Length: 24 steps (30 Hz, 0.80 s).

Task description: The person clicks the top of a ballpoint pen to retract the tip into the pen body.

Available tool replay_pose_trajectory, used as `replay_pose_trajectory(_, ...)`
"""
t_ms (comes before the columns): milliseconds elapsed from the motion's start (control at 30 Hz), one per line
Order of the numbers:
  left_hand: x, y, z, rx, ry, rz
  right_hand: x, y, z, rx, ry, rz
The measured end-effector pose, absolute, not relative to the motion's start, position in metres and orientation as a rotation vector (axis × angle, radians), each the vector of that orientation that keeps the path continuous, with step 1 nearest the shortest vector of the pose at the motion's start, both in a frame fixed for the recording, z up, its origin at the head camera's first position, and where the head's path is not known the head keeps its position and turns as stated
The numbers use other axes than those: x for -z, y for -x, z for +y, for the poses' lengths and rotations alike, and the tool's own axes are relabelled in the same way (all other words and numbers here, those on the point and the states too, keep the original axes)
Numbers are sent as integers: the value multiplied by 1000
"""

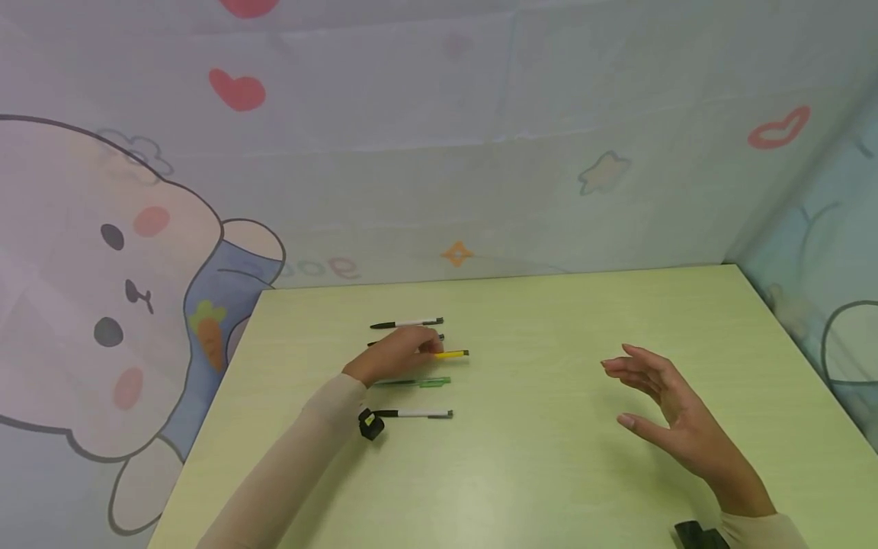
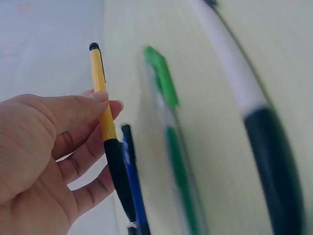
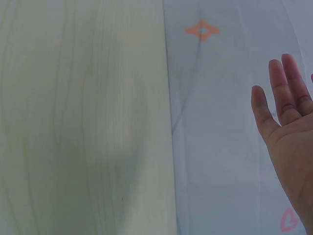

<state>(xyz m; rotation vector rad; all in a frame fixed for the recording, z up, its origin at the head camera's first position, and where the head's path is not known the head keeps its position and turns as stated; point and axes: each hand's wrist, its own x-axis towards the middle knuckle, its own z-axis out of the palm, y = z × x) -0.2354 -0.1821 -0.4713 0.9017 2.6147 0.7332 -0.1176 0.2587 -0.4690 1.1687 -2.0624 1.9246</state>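
Observation:
My left hand (image 1: pixel 401 354) pinches a yellow pen (image 2: pixel 108 120) with a black grip between thumb and fingers; the head view shows only its rear end past the hand. Right beside its grip, the left wrist view shows a slim blue pen (image 2: pixel 135 181). A clear green pen (image 1: pixel 432 382) and a white pen with a black grip (image 1: pixel 418 414) lie on the near side of this hand. Beyond it lies another white and black pen (image 1: pixel 408 323), and one more is mostly covered by the hand. Over the table's right part my right hand (image 1: pixel 679 423) holds nothing, fingers extended and thumb apart.
The pale yellow-green table (image 1: pixel 521 465) meets a printed cloth backdrop (image 1: pixel 411 191) along its far edge, and another cloth hangs at the right. Small black devices sit at the left wrist (image 1: pixel 371 425) and right wrist (image 1: pixel 700 535).

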Motion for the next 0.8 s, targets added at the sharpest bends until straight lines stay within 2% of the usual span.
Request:
replay_pose_trajectory(400,442,219,-164,-927,-844,2571,465,119,255,-1930,-1154,-2082)
replay_pose_trajectory(800,429,202,-155,-1176,-792,2535,464,122,252,-1926,-1176,-2053)
